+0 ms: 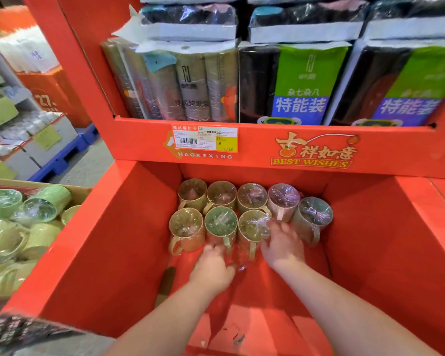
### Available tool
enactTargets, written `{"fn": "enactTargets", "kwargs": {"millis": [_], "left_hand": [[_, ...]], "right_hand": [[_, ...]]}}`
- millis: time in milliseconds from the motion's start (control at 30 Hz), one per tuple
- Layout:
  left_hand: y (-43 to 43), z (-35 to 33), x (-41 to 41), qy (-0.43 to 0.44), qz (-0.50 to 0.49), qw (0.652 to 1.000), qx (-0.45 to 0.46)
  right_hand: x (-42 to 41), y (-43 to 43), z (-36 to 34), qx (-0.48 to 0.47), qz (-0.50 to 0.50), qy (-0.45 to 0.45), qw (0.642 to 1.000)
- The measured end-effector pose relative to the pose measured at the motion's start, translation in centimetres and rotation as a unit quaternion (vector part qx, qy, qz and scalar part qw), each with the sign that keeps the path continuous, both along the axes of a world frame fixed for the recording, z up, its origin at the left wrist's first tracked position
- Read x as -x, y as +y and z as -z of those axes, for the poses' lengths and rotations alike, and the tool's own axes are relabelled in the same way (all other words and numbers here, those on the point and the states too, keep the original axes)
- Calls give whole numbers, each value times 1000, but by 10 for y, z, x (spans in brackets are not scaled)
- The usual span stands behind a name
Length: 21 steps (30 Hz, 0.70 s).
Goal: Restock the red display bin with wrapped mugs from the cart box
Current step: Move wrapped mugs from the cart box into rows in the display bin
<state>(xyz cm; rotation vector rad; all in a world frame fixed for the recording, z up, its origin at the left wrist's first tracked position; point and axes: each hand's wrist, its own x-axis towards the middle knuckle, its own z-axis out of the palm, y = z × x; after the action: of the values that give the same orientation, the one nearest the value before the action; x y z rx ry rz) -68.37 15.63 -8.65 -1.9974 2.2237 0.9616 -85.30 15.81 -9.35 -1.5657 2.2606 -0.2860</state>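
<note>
The red display bin [118, 240] holds two rows of wrapped mugs standing upright at its back. My left hand [212, 269] reaches in, its fingers curled at the base and handle of the green wrapped mug [221, 223] in the middle of the front row. My right hand [283, 246] rests with spread fingers against the right side of the neighbouring wrapped mug [252, 226], just in front of a pink mug [283, 199]. At the left, the cardboard cart box [70, 188] is full of pale green wrapped mugs [23, 227] lying on their sides.
Above the bin, a red shelf [267, 142] with a price tag carries packs of bin bags. The bin's red floor [267, 291] shows in front of the mugs. Blue pallets with boxed goods stand at the far left [62, 155].
</note>
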Motion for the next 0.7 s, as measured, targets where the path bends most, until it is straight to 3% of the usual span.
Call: {"fn": "enactTargets", "kwargs": {"millis": [167, 300, 700], "left_hand": [[18, -13, -17, -118, 96, 987, 45], [36, -21, -32, -165, 150, 972, 79], [129, -52, -130, -118, 173, 966, 152]], "right_hand": [[-24, 29, -13, -34, -150, 107, 982], [-47, 52, -23, -61, -194, 135, 970], [-139, 130, -50, -28, -248, 164, 954]]}}
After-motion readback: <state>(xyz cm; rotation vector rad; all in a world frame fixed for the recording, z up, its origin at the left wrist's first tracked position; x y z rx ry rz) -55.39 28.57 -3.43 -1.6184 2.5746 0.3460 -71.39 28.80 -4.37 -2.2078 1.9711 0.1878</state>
